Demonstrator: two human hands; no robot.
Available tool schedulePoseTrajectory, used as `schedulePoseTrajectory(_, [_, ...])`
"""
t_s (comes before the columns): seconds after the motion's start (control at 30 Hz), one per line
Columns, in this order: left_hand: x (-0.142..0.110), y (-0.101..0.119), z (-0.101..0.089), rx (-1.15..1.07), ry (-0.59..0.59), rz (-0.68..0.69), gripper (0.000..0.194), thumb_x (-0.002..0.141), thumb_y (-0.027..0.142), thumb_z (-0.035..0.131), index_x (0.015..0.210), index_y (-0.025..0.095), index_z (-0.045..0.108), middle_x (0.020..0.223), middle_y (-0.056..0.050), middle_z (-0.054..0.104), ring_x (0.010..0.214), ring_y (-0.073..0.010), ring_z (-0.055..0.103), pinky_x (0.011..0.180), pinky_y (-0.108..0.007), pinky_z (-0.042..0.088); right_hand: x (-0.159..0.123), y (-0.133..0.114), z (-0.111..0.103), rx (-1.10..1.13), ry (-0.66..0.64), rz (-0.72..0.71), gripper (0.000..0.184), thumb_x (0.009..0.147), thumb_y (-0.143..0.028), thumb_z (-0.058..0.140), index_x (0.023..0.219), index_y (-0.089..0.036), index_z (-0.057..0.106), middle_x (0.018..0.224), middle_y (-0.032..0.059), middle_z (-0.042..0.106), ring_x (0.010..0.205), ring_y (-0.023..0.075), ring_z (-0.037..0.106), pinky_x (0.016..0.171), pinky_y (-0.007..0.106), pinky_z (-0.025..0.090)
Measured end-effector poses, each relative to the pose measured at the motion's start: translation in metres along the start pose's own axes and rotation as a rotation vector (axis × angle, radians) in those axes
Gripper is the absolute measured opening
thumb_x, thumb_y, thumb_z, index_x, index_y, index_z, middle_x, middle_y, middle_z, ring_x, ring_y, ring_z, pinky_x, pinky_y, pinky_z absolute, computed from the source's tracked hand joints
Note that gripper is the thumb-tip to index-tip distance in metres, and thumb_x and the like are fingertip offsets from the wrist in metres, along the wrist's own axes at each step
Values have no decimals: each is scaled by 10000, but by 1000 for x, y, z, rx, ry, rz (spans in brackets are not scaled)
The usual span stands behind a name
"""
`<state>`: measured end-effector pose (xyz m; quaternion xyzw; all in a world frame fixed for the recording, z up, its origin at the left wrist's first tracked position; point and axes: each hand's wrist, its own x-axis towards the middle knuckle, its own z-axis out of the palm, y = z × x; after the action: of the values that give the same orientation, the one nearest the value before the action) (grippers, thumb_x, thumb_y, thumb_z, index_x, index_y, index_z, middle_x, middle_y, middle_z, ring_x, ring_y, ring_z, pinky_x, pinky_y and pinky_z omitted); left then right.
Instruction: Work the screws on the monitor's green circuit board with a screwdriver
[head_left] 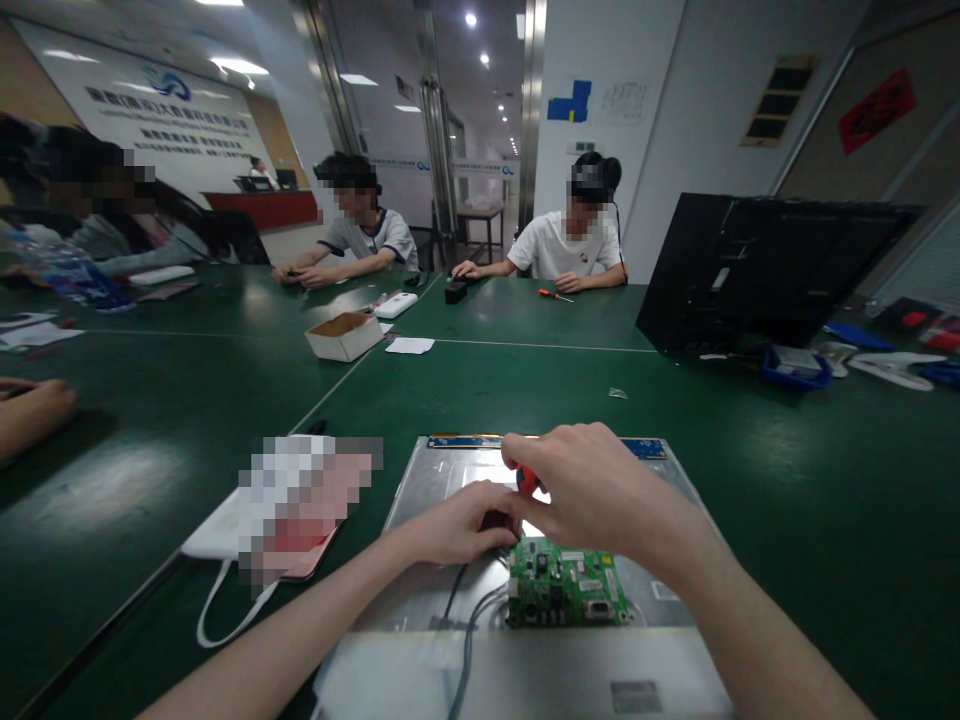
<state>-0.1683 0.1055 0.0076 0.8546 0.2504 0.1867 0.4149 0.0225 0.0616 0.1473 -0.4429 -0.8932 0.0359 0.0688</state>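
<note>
A flat metal panel (660, 610) lies on the green table (525, 390) right in front of me, with a green circuit board (566, 588) on it and grey cables (469, 620) running off the board. My right hand (592, 490) is closed round the orange handle of a screwdriver (527, 480), held over the board's far edge. My left hand (457, 525) is curled just left of it, fingertips pinched by the screwdriver's lower end; what they hold is hidden.
A white device with a cord (217, 540) lies left of the panel. A black monitor back (757, 270) stands at the right. A small cardboard box (343, 335) sits mid-table. Two people sit across the table, another at far left; someone's hand (34, 410) rests at the left edge.
</note>
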Motion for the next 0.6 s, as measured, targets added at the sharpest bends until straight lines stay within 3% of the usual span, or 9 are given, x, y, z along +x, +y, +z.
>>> schedulePoseTrajectory(0.17, [-1, -1, 1, 14, -3, -21, 5, 817, 147, 641, 819, 150, 638, 786, -15, 662, 707, -163, 582, 674, -247, 468, 0, 3, 1, 18, 5, -15, 89, 865, -265, 605, 929, -202, 609, 767, 24, 707, 628, 149, 594, 510, 272, 192])
schedulePoseTrajectory(0.27, [-2, -1, 2, 23, 5, -31, 34, 825, 177, 654, 829, 148, 637, 801, -19, 657, 723, -169, 580, 686, -256, 470, -2, 5, 0, 69, 8, -69, 161, 806, -218, 625, 961, -198, 587, 827, 21, 719, 653, 155, 612, 507, 266, 213])
schedulePoseTrajectory(0.43, [-1, 1, 0, -2, -8, -8, 4, 808, 154, 643, 806, 158, 642, 805, -18, 661, 737, -170, 589, 688, -250, 469, -2, 5, 1, 29, -6, -21, 129, 875, -290, 613, 981, -219, 624, 813, 18, 739, 687, 182, 652, 513, 273, 212])
schedulePoseTrajectory(0.6, [0, 1, -1, -27, -30, -26, 11, 805, 158, 628, 811, 160, 637, 792, -11, 656, 725, -167, 587, 661, -239, 472, -1, 5, 2, 16, 14, -34, 95, 897, -256, 594, 984, -222, 612, 810, 11, 736, 677, 170, 650, 513, 270, 219])
